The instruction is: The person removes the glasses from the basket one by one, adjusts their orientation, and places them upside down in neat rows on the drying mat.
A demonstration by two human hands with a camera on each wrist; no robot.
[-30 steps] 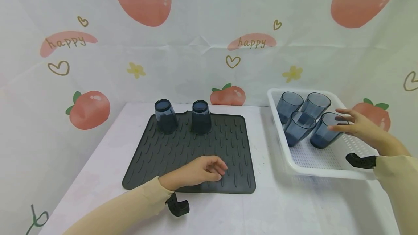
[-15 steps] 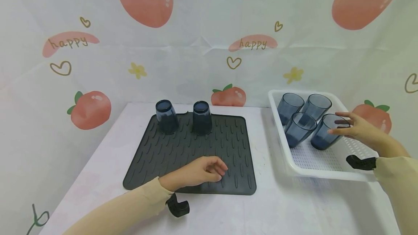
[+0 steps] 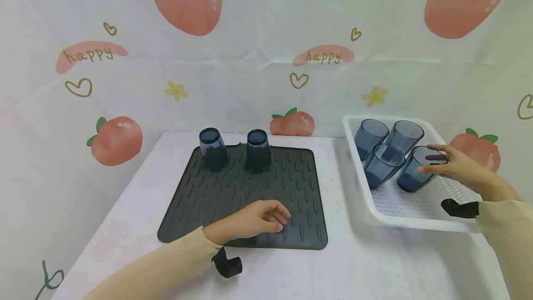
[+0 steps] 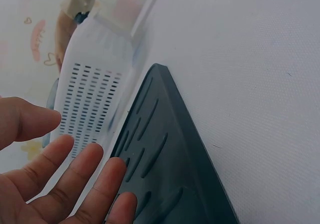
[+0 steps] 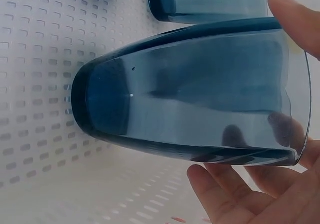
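My right hand point(image 3: 460, 166) is around a blue-tinted drinking glass point(image 3: 415, 175) in the white basket point(image 3: 368, 207), thumb on one side and fingers on the other, near the rim. In the right wrist view this glass point(image 5: 185, 89) lies slanted, its thick base toward the perforated basket wall; some fingers show through it. Several more such glasses point(image 3: 383, 163) lean beside it, mouths up. My left hand point(image 3: 254, 219) hovers over the near part of the black ribbed drying mat point(image 3: 233, 198), fingers loosely bent and holding nothing. Spread fingers point(image 4: 82, 166) show in the left wrist view.
Two upside-down glasses, a left one point(image 3: 213, 152) and a right one point(image 3: 258, 152), stand at the mat's far edge. A printed cloth backdrop point(image 3: 250, 22) rises behind the white table point(image 3: 333, 267).
My right fingers have closed in slightly around the glass, which stays in the basket. The left hand holds its place; the head view has shifted very slightly.
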